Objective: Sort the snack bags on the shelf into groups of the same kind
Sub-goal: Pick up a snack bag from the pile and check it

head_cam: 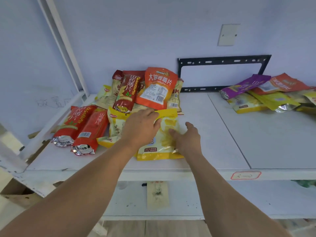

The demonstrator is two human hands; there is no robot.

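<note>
My left hand [142, 124]: lies on top of the yellow snack bag [164, 134], fingers curled over its upper edge at about 12 o'clock, gripping it.
My right hand [187, 139]: on the bag's right edge at 3 o'clock, fingers bent onto the face, thumb spread apart.
Yellow snack bag: flat on the white shelf [213, 134], near the front edge.
Two red bags [82, 127]: side by side at 9 o'clock from my hands.
Mixed pile [145, 91]: at 12 o'clock, against the wall.
Second pile [266, 93]: at 2 o'clock, well apart.
</note>
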